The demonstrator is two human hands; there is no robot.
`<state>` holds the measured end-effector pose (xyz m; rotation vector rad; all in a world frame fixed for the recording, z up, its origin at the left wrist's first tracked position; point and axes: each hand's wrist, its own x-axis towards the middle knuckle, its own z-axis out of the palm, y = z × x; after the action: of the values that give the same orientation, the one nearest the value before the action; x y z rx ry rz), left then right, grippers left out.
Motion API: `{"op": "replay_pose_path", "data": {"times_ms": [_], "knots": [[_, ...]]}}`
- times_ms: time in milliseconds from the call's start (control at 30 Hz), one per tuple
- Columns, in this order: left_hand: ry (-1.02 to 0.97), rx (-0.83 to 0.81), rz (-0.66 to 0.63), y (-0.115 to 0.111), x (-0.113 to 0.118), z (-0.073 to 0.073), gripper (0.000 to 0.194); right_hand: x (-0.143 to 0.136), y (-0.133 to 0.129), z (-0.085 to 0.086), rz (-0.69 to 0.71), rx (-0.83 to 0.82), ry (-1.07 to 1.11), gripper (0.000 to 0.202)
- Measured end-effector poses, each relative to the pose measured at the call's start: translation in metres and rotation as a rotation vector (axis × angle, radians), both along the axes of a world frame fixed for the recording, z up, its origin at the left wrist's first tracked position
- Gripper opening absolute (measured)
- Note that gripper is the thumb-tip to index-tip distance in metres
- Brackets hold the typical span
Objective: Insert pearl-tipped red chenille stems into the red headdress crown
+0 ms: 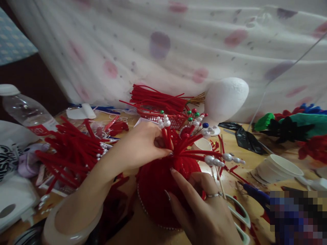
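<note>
In the head view a red fuzzy piece edged with small white beads is in the middle. Red fuzzy stems tipped with white pearls fan out from its top. My left hand, with a pale bangle on the wrist, is closed on red stems with a pearl cluster above the fingers. My right hand, wearing a ring, rests on the red piece with its fingers apart. Pins with green, red and blue heads stand behind the stems.
Pearl-tipped red stems are piled at left, beside a bottle. Behind are a red basket and a white foam head. At right are a paper cup, scissors and coloured fuzzy shapes.
</note>
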<state>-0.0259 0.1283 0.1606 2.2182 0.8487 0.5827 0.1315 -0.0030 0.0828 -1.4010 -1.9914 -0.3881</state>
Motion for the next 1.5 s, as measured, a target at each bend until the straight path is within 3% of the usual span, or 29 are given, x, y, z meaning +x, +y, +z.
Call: {"op": "replay_pose_path", "data": {"times_ms": [633, 800, 1100, 1267, 1500], "knots": [[0.019, 0.122, -0.015, 0.000, 0.002, -0.001, 0.010, -0.004, 0.000, -0.001, -0.025, -0.025, 0.004, 0.029], [0.062, 0.190, 0.047, -0.001, 0.002, -0.001, 0.010, 0.000, 0.000, -0.001, 0.027, 0.000, -0.012, 0.031], [0.100, 0.160, 0.111, 0.001, -0.005, 0.001, 0.014, 0.005, -0.001, -0.006, 0.052, 0.027, 0.004, 0.033], [0.068, 0.161, 0.079, -0.001, 0.000, 0.001, 0.010, 0.011, 0.003, -0.002, 0.097, 0.061, -0.112, 0.034], [0.004, 0.169, 0.021, -0.001, 0.004, 0.000, 0.009, 0.009, 0.002, -0.002, 0.096, 0.041, -0.095, 0.033]]}}
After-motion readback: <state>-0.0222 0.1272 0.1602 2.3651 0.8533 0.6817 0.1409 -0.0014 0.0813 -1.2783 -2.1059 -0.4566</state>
